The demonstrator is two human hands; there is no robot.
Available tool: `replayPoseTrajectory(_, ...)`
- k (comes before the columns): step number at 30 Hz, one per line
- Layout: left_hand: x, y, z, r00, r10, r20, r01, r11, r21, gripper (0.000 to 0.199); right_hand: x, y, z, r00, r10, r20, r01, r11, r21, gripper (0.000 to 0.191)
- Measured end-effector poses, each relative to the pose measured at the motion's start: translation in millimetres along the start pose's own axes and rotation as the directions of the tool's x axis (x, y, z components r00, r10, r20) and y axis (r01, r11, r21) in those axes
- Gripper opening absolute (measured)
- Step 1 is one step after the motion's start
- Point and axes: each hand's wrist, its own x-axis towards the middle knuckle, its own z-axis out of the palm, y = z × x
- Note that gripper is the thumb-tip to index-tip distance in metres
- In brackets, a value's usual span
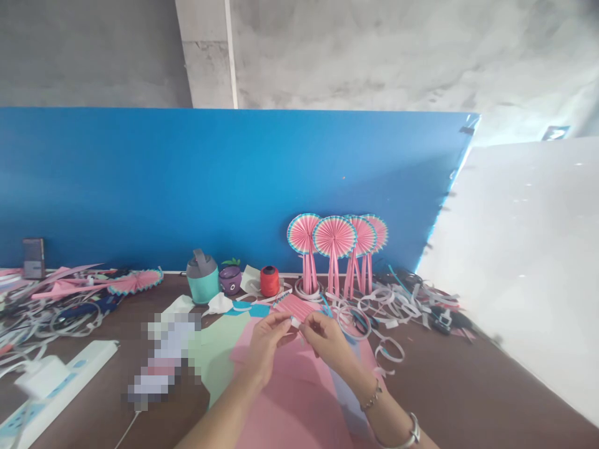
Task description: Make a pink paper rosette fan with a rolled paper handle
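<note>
Fingertips of my left hand [270,337] and right hand [324,333] pinch a small white piece [295,322] at the lower center of the frame. Each hand grips from its own side; neither is clearly nearer. I cannot determine the long axis of the piece at this size. Pleated pink paper [299,305] lies just beyond the grip, up the frame; pink sheets [290,405] lie beneath my hands.

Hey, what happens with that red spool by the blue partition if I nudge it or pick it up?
The red spool stands upright, so a gentle low push would probably slide it, while a higher knock might tip it. Its rounded side suggests it could roll once down. The wound surface looks firm, so it should likely keep its shape when gripped.
</note>
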Motion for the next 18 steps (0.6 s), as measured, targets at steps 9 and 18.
replayPoseTrajectory(9,0.8,-0.1,-2.1,0.999,-0.013,0.053,0.013,1.0,-0.004,0.032,1.0,5.2,1.3,1.0,-0.025,-0.019,0.025,0.999,-0.026,0.02)
replayPoseTrajectory(18,-0.1,-1.3,-1.6,0.999,0.004,0.036,-0.006,0.999,0.038,0.032,-0.6,0.1,1.8,0.999,-0.005,-0.047,0.003,0.999,-0.05,0.034)
